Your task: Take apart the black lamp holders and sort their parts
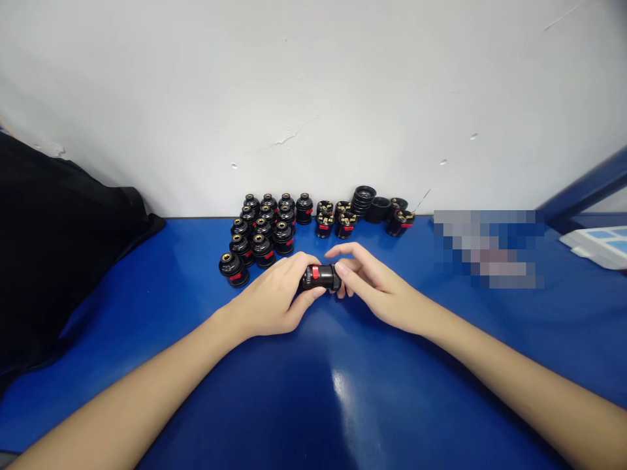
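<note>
Forearms (147, 401) reach in from the near left and right; over the blue counter (274, 405), the left hand (274, 297) grips a black socket (325, 277), the right hand (375, 287) pinching its right end.

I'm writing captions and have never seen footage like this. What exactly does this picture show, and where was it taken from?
There is no machine here: a person works with two bare hands, seen by a camera worn on their head, looking forward and down.

The left hand holds one end of a black cylindrical part with a red mark; the right hand has its thumb and fingers at the other end.

On the blue tabletop, toward the left, stand black capped parts in rough rows. Farther right are open-topped parts showing metal pieces. Black cloth lies at the far left. A pixelated patch on the right hides what is there.
</note>
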Motion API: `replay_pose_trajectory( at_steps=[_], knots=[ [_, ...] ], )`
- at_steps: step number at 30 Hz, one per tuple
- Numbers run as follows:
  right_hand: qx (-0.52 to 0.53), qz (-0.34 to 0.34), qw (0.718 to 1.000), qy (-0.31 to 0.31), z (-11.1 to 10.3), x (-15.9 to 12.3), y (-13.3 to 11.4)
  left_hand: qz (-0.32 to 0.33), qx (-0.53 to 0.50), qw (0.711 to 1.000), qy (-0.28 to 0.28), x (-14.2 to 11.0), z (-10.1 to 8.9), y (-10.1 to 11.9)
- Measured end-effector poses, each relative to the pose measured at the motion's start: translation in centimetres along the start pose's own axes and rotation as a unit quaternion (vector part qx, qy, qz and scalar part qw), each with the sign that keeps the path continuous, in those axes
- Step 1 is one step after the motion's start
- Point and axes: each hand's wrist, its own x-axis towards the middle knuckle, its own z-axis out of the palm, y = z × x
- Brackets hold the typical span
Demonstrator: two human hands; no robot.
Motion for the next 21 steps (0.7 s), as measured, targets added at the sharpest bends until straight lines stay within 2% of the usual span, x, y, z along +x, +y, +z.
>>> replay_pose_trajectory(
  at_steps=[4,8,11,15,19,21],
  knots=[
    [0.013,-0.023,1.0,0.004,-0.35,0.07,-0.14,-0.005,0.004,1.0,0.003,-0.03,0.0,-0.04],
    [0.034,0.003,0.999,-0.02,-0.65,0.08,-0.17,-0.008,0.003,1.0,0.005,0.02,-0.05,0.0],
    [0.011,-0.023,0.999,-0.02,-0.78,0.01,-0.17,-0.008,0.007,1.0,0.005,0.09,-0.07,0.0],
    [0.031,0.004,0.999,-0.034,-0.85,0.01,-0.13,-0.006,0.008,1.0,0.003,0.05,-0.02,-0.12],
    [0.013,-0.026,0.999,-0.028,-0.93,0.01,-0.03,-0.003,0.008,1.0,0.002,-0.03,0.03,-0.16],
    [0.018,-0.011,0.999,-0.032,-0.99,-0.01,0.03,-0.004,0.005,1.0,0.0,-0.03,0.02,-0.1]
  ],
)
